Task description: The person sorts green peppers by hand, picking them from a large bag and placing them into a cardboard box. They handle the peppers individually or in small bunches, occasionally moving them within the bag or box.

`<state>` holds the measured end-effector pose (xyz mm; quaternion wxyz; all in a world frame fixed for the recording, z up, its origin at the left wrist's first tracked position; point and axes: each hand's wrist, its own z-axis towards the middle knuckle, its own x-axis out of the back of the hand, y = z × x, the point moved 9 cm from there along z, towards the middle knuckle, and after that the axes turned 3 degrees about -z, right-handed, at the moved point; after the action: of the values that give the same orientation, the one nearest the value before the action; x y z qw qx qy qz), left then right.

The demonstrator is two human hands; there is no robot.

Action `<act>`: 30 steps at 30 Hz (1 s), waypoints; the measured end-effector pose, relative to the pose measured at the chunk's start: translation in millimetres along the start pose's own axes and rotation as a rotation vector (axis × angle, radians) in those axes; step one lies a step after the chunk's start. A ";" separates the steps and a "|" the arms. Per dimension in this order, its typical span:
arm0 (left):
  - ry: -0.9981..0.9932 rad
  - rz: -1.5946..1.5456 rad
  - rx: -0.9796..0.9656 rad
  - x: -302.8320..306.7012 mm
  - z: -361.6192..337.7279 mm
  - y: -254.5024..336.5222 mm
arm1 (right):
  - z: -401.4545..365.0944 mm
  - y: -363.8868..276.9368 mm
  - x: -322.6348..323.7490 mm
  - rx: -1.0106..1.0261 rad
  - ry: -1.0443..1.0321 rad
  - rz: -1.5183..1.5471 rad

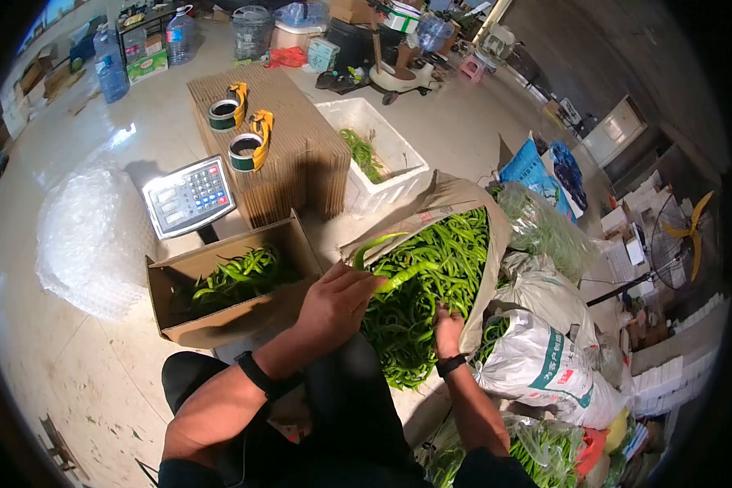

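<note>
Where peppers (435,264) pile, right fingers (442,314) lie half-hidden.

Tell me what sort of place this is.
Probably a vegetable packing warehouse: a big open brown sack of long green peppers, a brown cardboard box part-filled with them, and a grey digital weighing scale.

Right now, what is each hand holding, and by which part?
The left hand grips long green chili peppers by one end, the rest sticking out. The right hand is in the pepper pile; any grip cannot be told.
</note>
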<state>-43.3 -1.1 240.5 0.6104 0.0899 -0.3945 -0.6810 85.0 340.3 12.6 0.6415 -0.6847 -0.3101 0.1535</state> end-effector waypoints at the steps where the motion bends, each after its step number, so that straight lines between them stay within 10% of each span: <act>1: -0.003 0.037 -0.045 1.7 -1.4 3.3 | 0.7 7.5 -5.0 -0.014 -0.002 0.012; 17: 0.056 0.131 -0.155 41.8 -5.2 18.0 | 20.4 -72.2 -87.1 0.110 -0.127 -0.033; 30: 0.019 0.436 0.193 108.7 -19.7 -35.2 | 36.8 -33.8 -111.5 0.270 -0.211 -0.478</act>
<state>-84.0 -109.6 243.5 0.7352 0.0667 -0.4621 -0.4913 -29.9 299.3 19.8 0.7090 -0.4810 -0.5042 0.1084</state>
